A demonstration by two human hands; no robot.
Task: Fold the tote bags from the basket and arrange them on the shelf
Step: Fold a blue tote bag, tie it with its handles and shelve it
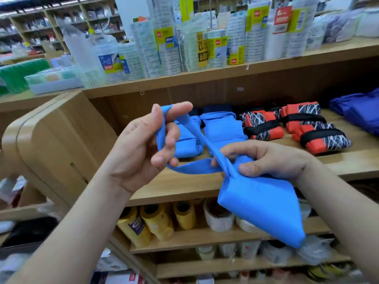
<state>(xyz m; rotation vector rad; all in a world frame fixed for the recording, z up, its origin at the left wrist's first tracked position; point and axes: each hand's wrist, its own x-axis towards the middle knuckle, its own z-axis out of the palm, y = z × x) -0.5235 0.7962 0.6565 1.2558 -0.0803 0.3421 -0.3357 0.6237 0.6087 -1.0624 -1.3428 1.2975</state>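
I hold a folded blue tote bag (pixel 264 203) in front of the wooden shelf (pixel 184 187). My right hand (pixel 264 158) grips its top end where the straps come out. My left hand (pixel 147 144) has the blue strap (pixel 162 130) looped round its fingers, pulled up and to the left. On the shelf behind lie two folded blue bags (pixel 221 130) bound by their straps. To their right sit two folded orange and black patterned bags (pixel 315 130). The basket is not in view.
Dark blue fabric (pixel 359 113) lies at the shelf's far right. Packaged rolls (pixel 205 46) crowd the shelf above. Yellow and white rolls (pixel 164 220) fill the shelf below. A rounded wooden shelf end (pixel 51 136) stands at the left.
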